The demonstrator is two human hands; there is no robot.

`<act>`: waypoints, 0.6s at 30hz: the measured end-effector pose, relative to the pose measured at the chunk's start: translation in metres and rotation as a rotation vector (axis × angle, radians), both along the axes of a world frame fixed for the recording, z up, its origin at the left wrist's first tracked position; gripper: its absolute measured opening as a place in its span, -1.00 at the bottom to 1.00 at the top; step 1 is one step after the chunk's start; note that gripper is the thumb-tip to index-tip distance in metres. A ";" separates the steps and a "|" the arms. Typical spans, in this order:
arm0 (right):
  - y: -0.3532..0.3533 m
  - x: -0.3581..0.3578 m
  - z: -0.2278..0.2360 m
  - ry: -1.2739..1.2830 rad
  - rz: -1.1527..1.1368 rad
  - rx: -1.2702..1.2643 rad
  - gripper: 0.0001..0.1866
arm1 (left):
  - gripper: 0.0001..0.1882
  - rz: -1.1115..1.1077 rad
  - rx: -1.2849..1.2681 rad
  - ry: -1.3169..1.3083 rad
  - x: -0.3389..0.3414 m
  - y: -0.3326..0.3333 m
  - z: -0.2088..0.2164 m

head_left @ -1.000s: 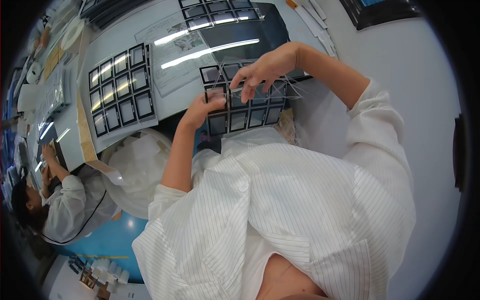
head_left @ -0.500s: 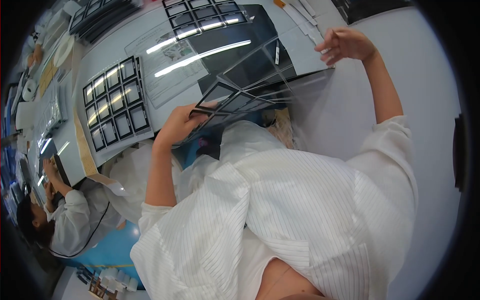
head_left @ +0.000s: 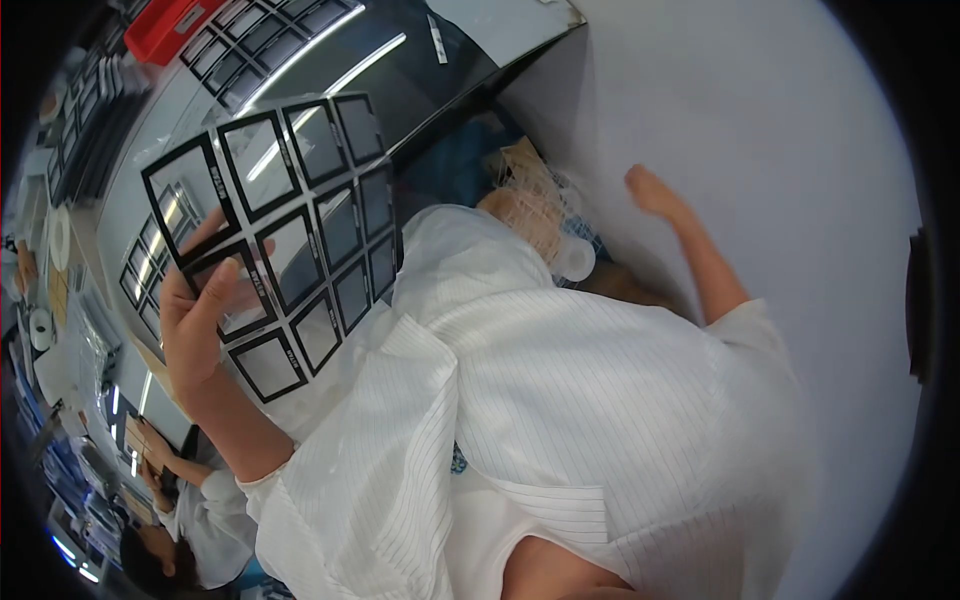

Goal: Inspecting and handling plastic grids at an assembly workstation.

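My left hand (head_left: 203,318) grips a clear sheet (head_left: 297,248) printed with a grid of black-framed windows. It is held up and tilted over the near table edge. The thumb lies on the side toward me; the other fingers show through the clear material behind it. Out to the right, away from the table, is my right hand (head_left: 652,190), blurred by motion, with its fingers not clear. Nothing can be made out in it. Behind the held sheet, a similar framed sheet (head_left: 132,278) lies on the table, partly hidden.
Another framed sheet (head_left: 232,62) lies farther back, near a red tray (head_left: 165,28). A dark mat (head_left: 415,85) covers part of the table (head_left: 510,35). Below its edge are tangled pale strands (head_left: 530,205) and a white roll (head_left: 575,260). A co-worker (head_left: 205,520) works at lower left.
The framed sheet has been raised and turned to face me in my left hand. My right hand has dropped from beside the table's right edge. The view has shifted right.
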State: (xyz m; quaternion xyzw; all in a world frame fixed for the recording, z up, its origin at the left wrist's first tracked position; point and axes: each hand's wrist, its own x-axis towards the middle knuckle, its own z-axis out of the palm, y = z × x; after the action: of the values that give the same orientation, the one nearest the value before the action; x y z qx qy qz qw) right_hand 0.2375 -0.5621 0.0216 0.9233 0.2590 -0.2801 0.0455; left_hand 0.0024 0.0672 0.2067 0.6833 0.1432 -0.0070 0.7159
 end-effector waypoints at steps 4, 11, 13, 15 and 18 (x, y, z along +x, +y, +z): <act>0.051 -0.127 -0.143 -0.085 -0.332 0.022 -0.43 | -0.49 0.092 0.029 -0.025 0.025 -0.009 0.001; 0.158 -0.141 -0.143 0.168 -0.314 -0.164 -0.37 | -0.47 0.136 0.034 -0.054 0.049 -0.025 0.033; 0.205 -0.097 -0.114 0.463 -0.314 0.159 -0.33 | -0.45 0.161 -0.040 -0.067 0.054 -0.027 0.028; 0.258 -0.077 -0.050 0.921 -0.486 0.675 -0.26 | -0.44 0.251 -0.134 -0.151 0.063 -0.039 0.020; 0.326 -0.060 0.049 1.935 -0.709 1.265 -0.19 | -0.48 0.349 -0.406 -0.368 0.076 -0.046 0.001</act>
State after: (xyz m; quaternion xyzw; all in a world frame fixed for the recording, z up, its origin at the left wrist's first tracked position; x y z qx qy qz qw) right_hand 0.1771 -0.2357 0.0707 0.2104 0.0094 -0.6759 -0.7063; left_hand 0.0782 0.0217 0.2081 0.4814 0.1222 0.2113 0.8418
